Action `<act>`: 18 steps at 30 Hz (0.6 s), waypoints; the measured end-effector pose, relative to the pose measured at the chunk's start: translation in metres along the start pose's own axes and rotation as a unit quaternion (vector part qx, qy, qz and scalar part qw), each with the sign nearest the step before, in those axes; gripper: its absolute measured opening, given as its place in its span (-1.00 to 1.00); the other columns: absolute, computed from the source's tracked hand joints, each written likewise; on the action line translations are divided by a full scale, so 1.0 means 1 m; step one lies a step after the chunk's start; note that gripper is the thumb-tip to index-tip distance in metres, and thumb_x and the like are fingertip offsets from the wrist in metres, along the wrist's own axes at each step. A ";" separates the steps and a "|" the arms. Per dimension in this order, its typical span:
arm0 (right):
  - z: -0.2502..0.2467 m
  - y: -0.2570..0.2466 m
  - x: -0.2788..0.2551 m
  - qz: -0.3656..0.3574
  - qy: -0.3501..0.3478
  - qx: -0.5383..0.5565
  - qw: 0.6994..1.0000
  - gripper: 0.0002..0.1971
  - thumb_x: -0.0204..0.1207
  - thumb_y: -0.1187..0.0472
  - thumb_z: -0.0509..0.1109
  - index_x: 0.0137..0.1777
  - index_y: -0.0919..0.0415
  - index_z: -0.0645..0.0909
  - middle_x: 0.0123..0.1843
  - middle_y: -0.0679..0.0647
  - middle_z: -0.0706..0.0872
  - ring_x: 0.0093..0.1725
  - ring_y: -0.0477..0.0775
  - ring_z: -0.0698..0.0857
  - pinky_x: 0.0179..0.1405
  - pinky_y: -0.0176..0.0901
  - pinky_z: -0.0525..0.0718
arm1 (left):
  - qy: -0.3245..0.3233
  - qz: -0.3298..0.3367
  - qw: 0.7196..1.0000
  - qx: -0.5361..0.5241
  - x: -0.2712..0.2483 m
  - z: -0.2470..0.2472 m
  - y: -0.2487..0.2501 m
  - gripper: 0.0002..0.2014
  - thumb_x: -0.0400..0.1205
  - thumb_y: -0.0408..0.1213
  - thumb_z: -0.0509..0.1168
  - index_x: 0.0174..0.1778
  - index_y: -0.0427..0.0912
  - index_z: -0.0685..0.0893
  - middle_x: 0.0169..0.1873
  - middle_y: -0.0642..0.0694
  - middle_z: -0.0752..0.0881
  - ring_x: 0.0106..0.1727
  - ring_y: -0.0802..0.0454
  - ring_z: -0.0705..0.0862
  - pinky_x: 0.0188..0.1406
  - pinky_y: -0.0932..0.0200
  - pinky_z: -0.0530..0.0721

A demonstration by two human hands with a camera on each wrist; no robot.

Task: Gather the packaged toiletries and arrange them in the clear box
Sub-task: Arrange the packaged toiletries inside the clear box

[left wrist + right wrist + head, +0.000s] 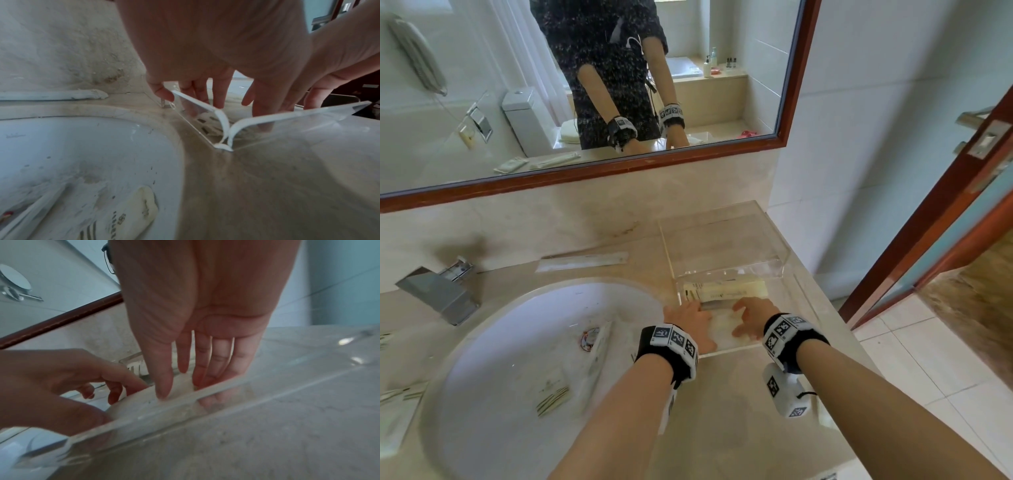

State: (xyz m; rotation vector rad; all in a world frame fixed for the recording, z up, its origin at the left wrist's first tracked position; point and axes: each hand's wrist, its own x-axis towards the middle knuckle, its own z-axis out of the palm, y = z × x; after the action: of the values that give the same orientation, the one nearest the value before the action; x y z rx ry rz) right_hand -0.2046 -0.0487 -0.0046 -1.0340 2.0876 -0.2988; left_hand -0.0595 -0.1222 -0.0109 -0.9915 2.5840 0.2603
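The clear box (774, 246) stands on the counter to the right of the sink. Both hands reach into its near end. My left hand (697, 313) has straight fingers (219, 99) inside the box, with the thumb by the left wall. My right hand (185, 379) presses its straight fingers down on a white packet (141, 400) lying on the box floor. A cream packet (726, 291) lies farther in. Loose packets remain outside: a long one (582, 262) behind the basin and two in the sink, a striped one (553, 394) and another (594, 339).
The white sink basin (500, 342) and its steel tap (438, 291) are on the left. More packets (397, 397) lie at the counter's left edge. A mirror with a wooden frame (619, 168) hangs behind. An open door (928, 222) is on the right.
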 end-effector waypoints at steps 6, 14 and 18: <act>-0.011 0.010 -0.023 -0.015 0.091 -0.036 0.995 -0.63 0.51 0.15 0.43 0.32 0.08 0.56 0.25 0.06 0.69 0.21 0.08 0.68 0.28 -0.09 0.62 | 0.045 0.009 0.999 0.021 -0.011 -0.006 0.007 -0.51 0.53 0.01 0.26 0.40 0.03 0.48 0.37 -0.07 0.45 0.43 -0.08 0.40 0.37 -0.16 0.36; -0.025 0.037 -0.066 0.020 0.211 -0.014 0.977 -0.80 0.49 0.20 0.34 0.07 0.07 0.71 0.14 0.02 0.77 0.10 0.06 0.73 0.19 -0.06 0.69 | 0.150 0.133 0.979 0.030 -0.025 -0.022 0.046 -0.62 0.61 -0.04 0.19 0.36 0.00 0.50 0.38 0.00 0.47 0.44 -0.03 0.41 0.40 -0.11 0.32; -0.028 0.067 -0.090 0.052 0.236 -0.013 0.970 -0.78 0.49 0.25 0.28 0.01 0.09 0.74 0.10 0.04 0.79 0.10 0.08 0.73 0.15 -0.09 0.70 | 0.170 0.230 0.957 0.046 -0.031 -0.014 0.082 -0.64 0.64 -0.04 0.14 0.32 -0.06 0.54 0.28 -0.02 0.59 0.35 -0.04 0.48 0.31 -0.06 0.37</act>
State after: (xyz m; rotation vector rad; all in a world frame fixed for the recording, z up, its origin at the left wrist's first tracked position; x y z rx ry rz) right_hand -0.2309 0.0590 0.0286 -0.9270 2.5672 -0.5047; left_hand -0.0974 -0.0471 0.0179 -0.4144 3.0891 0.0859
